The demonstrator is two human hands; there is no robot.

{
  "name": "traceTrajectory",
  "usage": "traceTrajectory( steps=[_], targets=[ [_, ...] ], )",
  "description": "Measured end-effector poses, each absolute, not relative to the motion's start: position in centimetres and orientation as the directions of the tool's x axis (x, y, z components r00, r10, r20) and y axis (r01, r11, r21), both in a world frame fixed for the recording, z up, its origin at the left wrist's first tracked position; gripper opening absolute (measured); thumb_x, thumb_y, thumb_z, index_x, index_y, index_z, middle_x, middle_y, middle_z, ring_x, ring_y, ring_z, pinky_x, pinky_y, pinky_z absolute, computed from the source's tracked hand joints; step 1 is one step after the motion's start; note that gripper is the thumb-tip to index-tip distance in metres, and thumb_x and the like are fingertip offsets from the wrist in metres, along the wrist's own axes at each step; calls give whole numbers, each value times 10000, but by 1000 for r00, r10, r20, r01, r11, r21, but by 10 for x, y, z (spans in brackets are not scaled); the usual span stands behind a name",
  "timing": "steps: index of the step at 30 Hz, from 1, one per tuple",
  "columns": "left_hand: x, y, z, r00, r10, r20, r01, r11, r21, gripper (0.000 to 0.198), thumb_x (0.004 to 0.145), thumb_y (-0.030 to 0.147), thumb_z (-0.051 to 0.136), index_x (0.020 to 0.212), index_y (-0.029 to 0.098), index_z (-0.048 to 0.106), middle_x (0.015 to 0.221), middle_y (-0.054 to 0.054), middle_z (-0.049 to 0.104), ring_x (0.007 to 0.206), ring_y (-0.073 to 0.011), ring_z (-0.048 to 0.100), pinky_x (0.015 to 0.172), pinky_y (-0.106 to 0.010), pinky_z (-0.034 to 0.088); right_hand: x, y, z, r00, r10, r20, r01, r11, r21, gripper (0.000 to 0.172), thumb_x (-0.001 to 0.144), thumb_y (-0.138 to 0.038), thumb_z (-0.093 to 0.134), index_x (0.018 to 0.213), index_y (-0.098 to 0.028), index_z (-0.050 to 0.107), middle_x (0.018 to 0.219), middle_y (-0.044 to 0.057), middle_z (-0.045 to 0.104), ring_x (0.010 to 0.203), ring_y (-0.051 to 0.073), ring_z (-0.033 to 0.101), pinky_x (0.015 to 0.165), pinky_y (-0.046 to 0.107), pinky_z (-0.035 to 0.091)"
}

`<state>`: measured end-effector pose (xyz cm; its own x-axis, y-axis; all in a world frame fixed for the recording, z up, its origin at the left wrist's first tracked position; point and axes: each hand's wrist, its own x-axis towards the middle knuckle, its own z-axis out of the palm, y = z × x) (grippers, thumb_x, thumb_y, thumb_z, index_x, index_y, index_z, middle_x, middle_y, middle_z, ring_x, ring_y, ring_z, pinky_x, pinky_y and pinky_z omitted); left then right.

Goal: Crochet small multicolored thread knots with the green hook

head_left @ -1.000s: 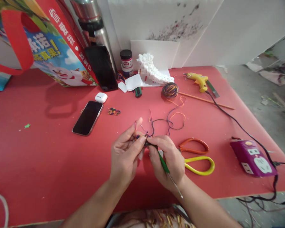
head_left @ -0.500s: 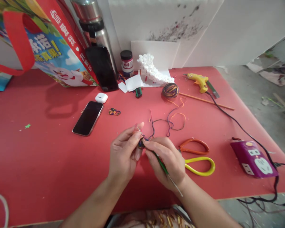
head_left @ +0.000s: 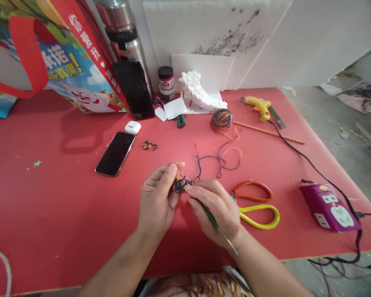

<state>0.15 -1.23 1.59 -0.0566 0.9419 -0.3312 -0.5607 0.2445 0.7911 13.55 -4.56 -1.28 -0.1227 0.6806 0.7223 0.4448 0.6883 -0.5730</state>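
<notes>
Between my fingertips is a small crocheted piece (head_left: 179,185) in dark, multicoloured yarn. My left hand (head_left: 158,196) pinches its left side, with a strand of yarn running up by the thumb and forefinger. My right hand (head_left: 218,208) is closed around a green-handled crochet hook (head_left: 210,215); its thin metal end sticks out below the palm, and the working tip is hidden at the piece. Loose yarn (head_left: 223,159) trails from the piece across the table to a variegated yarn ball (head_left: 221,118). Just right of my right hand lie scissors with orange and yellow handles (head_left: 259,216).
On the red table (head_left: 49,198) are a phone (head_left: 115,154), a white earbud case (head_left: 132,127), a small crocheted bit (head_left: 149,145), a yellow glue gun (head_left: 257,106), a wooden stick (head_left: 268,132) and a purple power socket (head_left: 330,207). A printed bag (head_left: 89,82) and metal flask (head_left: 139,53) stand behind.
My left thumb and fingers have shifted slightly left, uncovering more of the crocheted piece. My right hand keeps its grip on the hook, nearly still.
</notes>
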Motion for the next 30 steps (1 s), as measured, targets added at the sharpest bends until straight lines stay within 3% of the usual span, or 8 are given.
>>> traceTrajectory(
  steps=[4, 12, 15, 19, 24, 27, 30],
  targets=[
    [0, -15, 14, -97, 961, -257, -518, 172, 838, 279, 772, 449, 948, 961, 249, 900, 628, 42, 657, 398, 1, 409, 376, -122, 348, 134, -45, -14, -76, 702, 708, 421, 666, -616, 304, 988, -23, 620, 1259, -153, 666, 1005, 123, 784, 892, 195, 763, 778, 302, 658],
    [-3, -24, 1, -83, 992, -92, -344, 58, 937, 272, 899, 385, 862, 1165, 331, 871, 592, 50, 602, 476, -41, 485, 491, -175, 425, 131, -45, -15, -31, 723, 690, 465, 621, -631, 332, 1017, -43, 589, 1309, -193, 636, 1027, 104, 800, 873, 193, 768, 753, 314, 662],
    [0, -24, 0, -69, 993, -98, -364, 66, 929, 298, 894, 376, 866, 1188, 331, 863, 597, 49, 603, 474, -41, 473, 488, -175, 425, 130, -46, -15, -6, 718, 697, 484, 612, -626, 335, 1016, -42, 588, 1314, -187, 634, 1011, 101, 795, 843, 188, 754, 750, 311, 659],
    [6, -21, 5, -35, 975, -219, -505, 172, 846, 312, 839, 387, 905, 1139, 303, 880, 649, 29, 655, 451, -23, 436, 434, -150, 379, 130, -48, -15, -8, 722, 691, 517, 595, -616, 378, 1018, -47, 575, 1362, -198, 614, 1038, 108, 794, 861, 204, 759, 750, 329, 664],
    [7, -16, 12, 45, 953, -298, -576, 269, 772, 291, 786, 345, 942, 1064, 272, 898, 620, 42, 610, 449, -6, 370, 420, -120, 352, 133, -47, -14, -51, 707, 705, 489, 633, -600, 335, 1028, -60, 571, 1334, -187, 623, 1019, 113, 794, 865, 201, 761, 755, 325, 663],
    [1, -16, 12, 46, 964, -261, -542, 243, 805, 339, 766, 294, 949, 1098, 258, 890, 679, 30, 636, 490, -20, 422, 424, -119, 360, 134, -45, -14, -37, 711, 702, 452, 639, -623, 307, 1022, -54, 587, 1290, -190, 645, 1022, 110, 800, 867, 191, 766, 756, 307, 659],
    [-4, -16, 10, 36, 979, -202, -501, 193, 844, 399, 745, 247, 951, 1137, 274, 880, 734, 26, 645, 606, -53, 557, 546, -129, 485, 133, -45, -12, -11, 736, 677, 416, 619, -666, 309, 1012, -53, 596, 1270, -209, 662, 1001, 88, 805, 836, 185, 769, 728, 297, 654]
  ],
)
